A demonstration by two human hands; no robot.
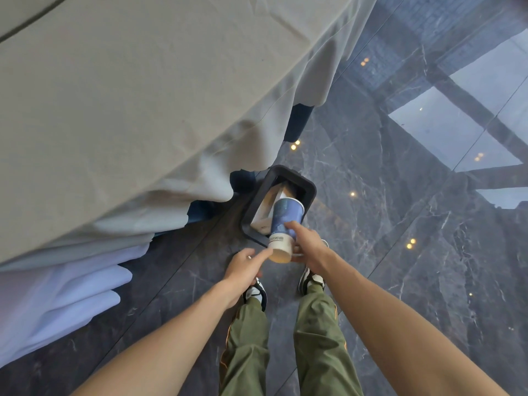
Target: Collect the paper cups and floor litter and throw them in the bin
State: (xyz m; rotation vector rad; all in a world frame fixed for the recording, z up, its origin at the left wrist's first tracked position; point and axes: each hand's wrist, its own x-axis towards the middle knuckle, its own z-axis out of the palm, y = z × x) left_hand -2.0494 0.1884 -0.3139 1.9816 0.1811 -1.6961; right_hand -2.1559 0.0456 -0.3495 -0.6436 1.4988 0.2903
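Observation:
A blue paper cup [285,221] with a white base band hangs mouth-first over a dark rectangular bin [310,190] on the floor. My right hand [308,242] grips the cup near its base, index finger along the side. My left hand [245,264] touches the cup's bottom edge with its index finger stretched out. Inside the bin lie pale paper pieces [274,192]. The cup's mouth sits over the bin's opening.
A table with a long grey cloth [143,110] fills the left, its hem hanging close to the bin. The floor is glossy dark marble [400,224] with light reflections. My legs in green trousers and my shoes [313,278] stand just before the bin.

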